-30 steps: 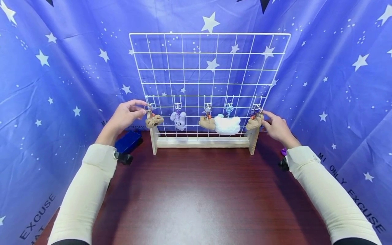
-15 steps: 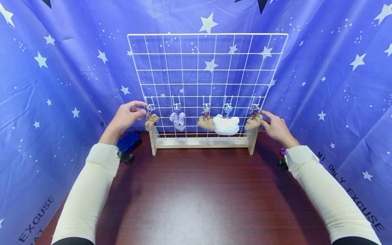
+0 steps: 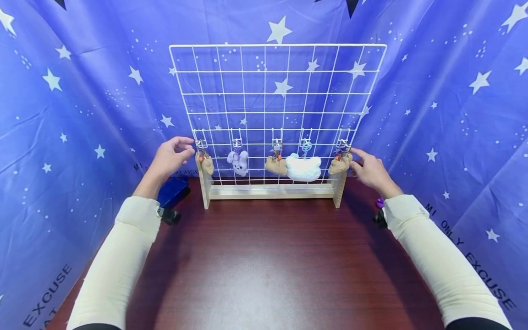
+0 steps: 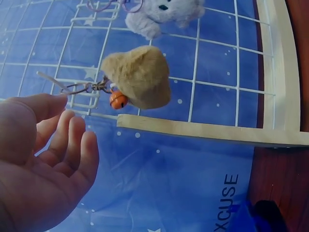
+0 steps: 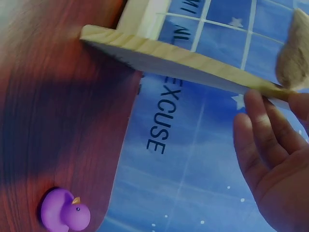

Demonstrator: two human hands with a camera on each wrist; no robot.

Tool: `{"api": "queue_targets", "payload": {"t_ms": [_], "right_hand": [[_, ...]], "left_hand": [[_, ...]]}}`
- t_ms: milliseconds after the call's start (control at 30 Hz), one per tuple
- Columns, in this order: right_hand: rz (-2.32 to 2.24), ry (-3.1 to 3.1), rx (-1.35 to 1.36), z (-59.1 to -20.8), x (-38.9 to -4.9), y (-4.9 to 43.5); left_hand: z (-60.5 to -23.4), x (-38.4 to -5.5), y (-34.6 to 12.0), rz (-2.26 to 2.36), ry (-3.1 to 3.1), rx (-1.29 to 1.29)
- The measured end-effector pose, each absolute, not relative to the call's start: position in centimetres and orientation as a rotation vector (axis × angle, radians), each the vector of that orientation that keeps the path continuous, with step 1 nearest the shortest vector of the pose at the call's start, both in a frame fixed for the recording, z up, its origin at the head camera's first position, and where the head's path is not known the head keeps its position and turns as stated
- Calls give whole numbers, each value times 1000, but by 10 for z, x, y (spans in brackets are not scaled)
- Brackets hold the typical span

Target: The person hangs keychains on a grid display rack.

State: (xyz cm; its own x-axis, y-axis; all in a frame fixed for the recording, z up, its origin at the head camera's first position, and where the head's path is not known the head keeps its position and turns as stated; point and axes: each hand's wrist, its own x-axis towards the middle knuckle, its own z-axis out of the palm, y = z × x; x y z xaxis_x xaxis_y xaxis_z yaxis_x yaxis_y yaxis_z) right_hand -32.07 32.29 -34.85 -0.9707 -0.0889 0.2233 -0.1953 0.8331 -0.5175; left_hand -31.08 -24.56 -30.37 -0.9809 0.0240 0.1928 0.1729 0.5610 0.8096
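My left hand is just left of the rack, with loosely bent fingers. In the left wrist view, its thumb tip is close to the metal ring of a tan plush keychain with an orange bell; nothing shows between thumb and fingers. That keychain hangs at the left end of a white wire grid rack with wooden feet. My right hand touches the rack's right edge beside another tan plush keychain. In the right wrist view, its fingers lie against the wooden side piece.
Between the end keychains hang a lilac plush, a tan plush and a white plush. A blue object lies behind the left wrist. Near the right wrist sits a purple rubber duck. Starry cloth surrounds the brown table.
My left hand has let go of the left keychain's ring and drawn slightly away. That plush has turned and now hangs from the rack. The right hand stays at the rack's edge.
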Motion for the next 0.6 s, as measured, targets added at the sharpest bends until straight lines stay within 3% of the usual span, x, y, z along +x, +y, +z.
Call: {"api": "queue_targets", "payload": {"t_ms": [333, 600], "right_hand": [[778, -2812, 277, -342, -319, 325], [739, -2762, 301, -332, -293, 326]], "left_hand": [[-297, -289, -245, -1186, -2640, -219], [-298, -265, -236, -1091, -2620, -326]]}}
